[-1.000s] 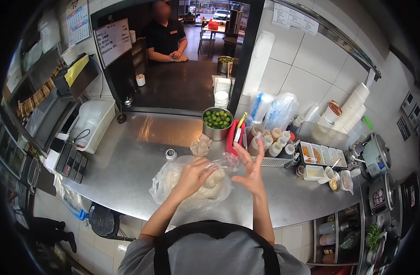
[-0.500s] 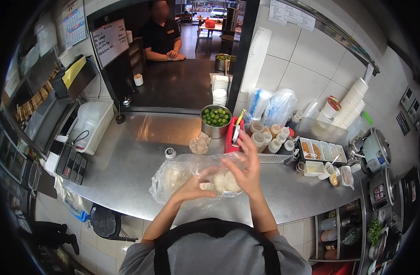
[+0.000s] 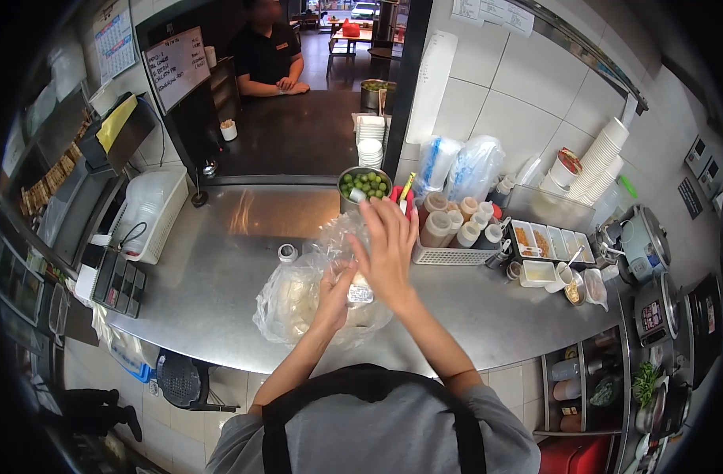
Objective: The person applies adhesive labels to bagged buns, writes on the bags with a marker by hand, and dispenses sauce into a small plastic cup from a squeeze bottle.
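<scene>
A clear plastic bag [image 3: 286,304] with pale, rounded, dough-like pieces lies on the steel counter [image 3: 195,300]. My left hand [image 3: 335,296] is closed on the gathered plastic over the bag's right part. Just right of it, my right hand [image 3: 386,253] has its fingers stretched out and apart, pointing away from me. A small white cylinder shows by its fingertips, in front of the limes; whether the hand touches it I cannot tell. A labelled piece [image 3: 360,293] shows between my wrists.
Behind the hands stand a pot of limes [image 3: 365,182] and a red holder, partly hidden. Sauce bottles [image 3: 436,229] fill a white basket at right, beside topping trays [image 3: 535,241]. A small metal-rimmed jar [image 3: 287,253] is left. A person [image 3: 270,59] leans beyond the window.
My left hand has closed on the plastic and raised it. My right hand has moved left and away from me, over the bag toward the limes. The view has shifted slightly.
</scene>
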`<state>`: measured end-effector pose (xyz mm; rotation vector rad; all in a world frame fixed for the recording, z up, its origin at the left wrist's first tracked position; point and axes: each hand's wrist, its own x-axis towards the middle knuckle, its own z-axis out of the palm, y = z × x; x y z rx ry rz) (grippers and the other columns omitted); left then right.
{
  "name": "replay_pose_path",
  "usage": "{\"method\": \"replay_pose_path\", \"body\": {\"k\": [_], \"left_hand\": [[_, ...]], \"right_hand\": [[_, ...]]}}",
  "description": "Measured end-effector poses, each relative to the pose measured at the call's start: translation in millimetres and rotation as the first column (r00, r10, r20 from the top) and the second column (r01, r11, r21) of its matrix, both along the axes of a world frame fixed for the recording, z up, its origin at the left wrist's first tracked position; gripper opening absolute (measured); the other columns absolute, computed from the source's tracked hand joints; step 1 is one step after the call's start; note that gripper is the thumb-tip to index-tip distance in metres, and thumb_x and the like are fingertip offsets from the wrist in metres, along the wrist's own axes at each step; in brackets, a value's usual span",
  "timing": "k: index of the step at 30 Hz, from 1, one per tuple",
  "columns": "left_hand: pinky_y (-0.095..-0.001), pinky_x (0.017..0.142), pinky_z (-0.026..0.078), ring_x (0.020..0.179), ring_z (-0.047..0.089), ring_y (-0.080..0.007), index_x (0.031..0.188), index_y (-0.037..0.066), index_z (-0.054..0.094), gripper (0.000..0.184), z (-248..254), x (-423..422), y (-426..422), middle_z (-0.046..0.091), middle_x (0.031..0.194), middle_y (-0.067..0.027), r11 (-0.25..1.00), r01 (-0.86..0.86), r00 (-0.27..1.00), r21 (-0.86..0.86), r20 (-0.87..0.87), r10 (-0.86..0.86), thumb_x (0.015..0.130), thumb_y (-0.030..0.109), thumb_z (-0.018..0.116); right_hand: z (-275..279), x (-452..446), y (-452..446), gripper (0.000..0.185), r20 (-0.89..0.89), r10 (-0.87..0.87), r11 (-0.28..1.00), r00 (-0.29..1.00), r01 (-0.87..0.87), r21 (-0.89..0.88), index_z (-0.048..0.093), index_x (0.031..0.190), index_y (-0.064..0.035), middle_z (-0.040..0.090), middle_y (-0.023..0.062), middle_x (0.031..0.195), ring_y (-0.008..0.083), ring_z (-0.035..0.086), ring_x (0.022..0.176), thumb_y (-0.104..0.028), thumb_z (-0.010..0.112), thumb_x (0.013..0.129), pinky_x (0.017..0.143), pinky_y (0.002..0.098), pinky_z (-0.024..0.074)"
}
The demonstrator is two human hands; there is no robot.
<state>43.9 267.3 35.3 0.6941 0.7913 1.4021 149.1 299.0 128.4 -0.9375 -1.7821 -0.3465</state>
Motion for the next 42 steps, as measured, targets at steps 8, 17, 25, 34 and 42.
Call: {"method": "replay_pose_path", "body": {"k": [8,17,25,34,42], "left_hand": [[-0.0264,0.073,0.048,0.087,0.058,-0.0100,0.105,0.007,0.051,0.017,-8,13,-5,0.057,0.097,-0.0025,0.996,-0.012,0.999,0.084,0.039,0.009,0.097,0.022,0.053],[-0.0337,0.080,0.055,0.091,0.065,-0.0175,0.108,0.009,0.053,0.018,12,11,-17,0.062,0.102,-0.0059,0.947,0.241,0.921,-0.210,0.357,-0.155,0.097,0.024,0.052],[-0.0327,0.079,0.055,0.093,0.064,-0.0170,0.108,0.008,0.052,0.018,3,-3,-1,0.062,0.104,-0.0075,0.992,0.043,0.949,-0.123,0.316,-0.002,0.098,0.024,0.050],[-0.0281,0.074,0.053,0.087,0.061,-0.0111,0.103,0.012,0.051,0.010,13,5,-8,0.058,0.095,-0.0013,0.998,-0.025,0.971,-0.059,0.237,0.038,0.098,0.021,0.051],[-0.0244,0.072,0.050,0.086,0.057,-0.0071,0.104,0.011,0.053,0.011,10,-4,-5,0.056,0.095,0.0007,0.981,0.165,0.984,0.101,0.057,-0.171,0.096,0.017,0.055]], "right_hand": [[-8,-4,12,0.054,-0.108,-0.084,0.970,0.991,0.106,0.219,0.043,0.128,-0.0161,0.046,0.0120,0.131,0.0318,0.036,0.128,-0.013,0.067,0.080,0.111,0.0563,0.0046],[11,27,40,0.032,-0.257,-0.237,0.949,0.937,0.279,0.143,0.054,0.116,-0.0127,0.046,0.0128,0.128,0.0311,0.038,0.125,-0.016,0.063,0.085,0.111,0.0531,0.0088],[9,84,-24,0.014,-0.263,0.317,0.730,0.911,-0.412,-0.546,0.063,0.089,-0.0099,0.046,0.0136,0.126,0.0336,0.035,0.124,-0.021,0.069,0.082,0.102,0.0421,0.0262],[-12,63,-32,0.028,-0.008,0.166,0.804,0.986,-0.140,-0.578,0.060,0.093,-0.0117,0.041,0.0124,0.134,0.0350,0.032,0.128,-0.026,0.076,0.075,0.107,0.0457,0.0198],[-62,83,-15,0.085,-0.702,0.274,0.197,0.657,-0.753,-0.628,0.039,0.137,-0.0104,0.035,0.0163,0.140,0.0283,0.021,0.138,-0.032,0.082,0.067,0.112,0.0416,0.0180]]}}
